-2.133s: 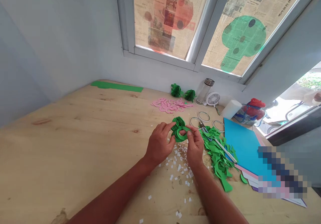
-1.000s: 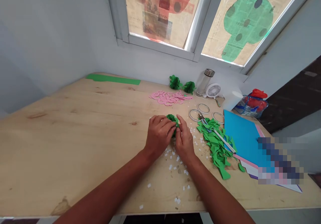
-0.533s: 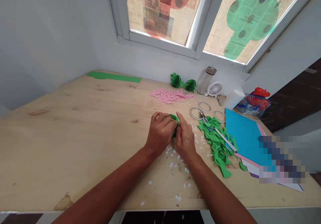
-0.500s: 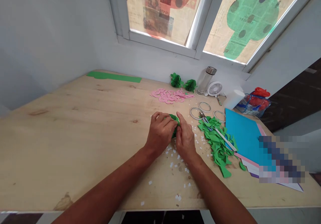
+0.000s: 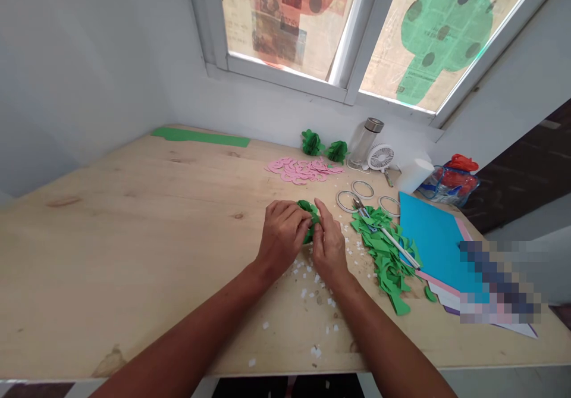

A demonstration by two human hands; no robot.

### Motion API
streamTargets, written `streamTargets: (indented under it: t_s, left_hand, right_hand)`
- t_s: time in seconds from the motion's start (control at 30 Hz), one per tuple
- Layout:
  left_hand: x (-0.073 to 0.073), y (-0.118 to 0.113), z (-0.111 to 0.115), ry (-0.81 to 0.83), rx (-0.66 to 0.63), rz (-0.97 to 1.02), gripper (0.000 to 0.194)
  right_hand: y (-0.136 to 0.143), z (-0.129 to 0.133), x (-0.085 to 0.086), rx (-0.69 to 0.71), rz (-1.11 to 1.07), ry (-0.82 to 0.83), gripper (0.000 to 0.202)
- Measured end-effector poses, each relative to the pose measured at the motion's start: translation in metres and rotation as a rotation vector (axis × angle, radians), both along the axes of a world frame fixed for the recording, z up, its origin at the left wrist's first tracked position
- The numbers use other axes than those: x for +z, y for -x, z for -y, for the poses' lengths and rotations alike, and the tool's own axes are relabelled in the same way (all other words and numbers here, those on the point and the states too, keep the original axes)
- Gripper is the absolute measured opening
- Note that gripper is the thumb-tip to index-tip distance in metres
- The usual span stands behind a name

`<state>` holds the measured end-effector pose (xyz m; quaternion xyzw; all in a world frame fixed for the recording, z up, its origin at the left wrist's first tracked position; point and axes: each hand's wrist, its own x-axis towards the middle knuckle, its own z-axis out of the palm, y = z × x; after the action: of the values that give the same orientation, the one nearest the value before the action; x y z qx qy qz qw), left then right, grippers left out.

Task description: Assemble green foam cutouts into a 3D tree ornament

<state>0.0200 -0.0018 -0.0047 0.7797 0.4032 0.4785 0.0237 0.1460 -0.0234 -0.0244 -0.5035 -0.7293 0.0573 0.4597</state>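
Between my hands is a green folded-paper piece (image 5: 307, 206), partly hidden by fingers. My left hand (image 5: 282, 231) is closed on its left side, fingers bent over the top. On the other side my right hand (image 5: 329, 243) grips it, thumb and fingers against the paper. Two similar green paper ornaments (image 5: 311, 142) stand by the wall. Nearer lies a heap of pink paper cut-outs (image 5: 298, 170). To the right, a pair of scissors (image 5: 362, 209) and a white pen-like stick (image 5: 397, 244) rest on green paper scraps (image 5: 387, 261).
Several tape rolls (image 5: 363, 190) lie beyond the scraps. A glass bottle (image 5: 366, 142), a small white fan (image 5: 380, 157) and a clear bag with red contents (image 5: 455, 181) stand at the back. Blue paper (image 5: 437, 243) is on the right, a green strip (image 5: 200, 137) at the far left.
My left hand has shifted slightly to the left and its fingers have moved on the green paper, so more of its top shows. The right hand stays nearly in place.
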Motion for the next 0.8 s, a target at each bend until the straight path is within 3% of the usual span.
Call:
streamTargets:
  t_s: [0.37, 0.57, 0.7, 0.8]
  left_hand:
    - [0.0, 0.008, -0.006, 0.268, 0.007, 0.408, 0.012]
    - [0.001, 0.01, -0.011, 0.493, 0.043, 0.387, 0.029]
    - [0.006, 0.007, -0.007, 0.536, -0.042, 0.493, 0.013]
    - [0.008, 0.005, -0.004, 0.561, -0.104, 0.515, 0.015]
  right_hand:
    - [-0.003, -0.001, 0.007, -0.077, -0.339, 0.152, 0.046]
    - [-0.006, -0.004, 0.006, -0.128, -0.432, 0.169, 0.042]
    - [-0.007, -0.005, 0.005, -0.136, -0.444, 0.151, 0.042]
    - [-0.007, -0.005, 0.004, -0.13, -0.449, 0.151, 0.044]
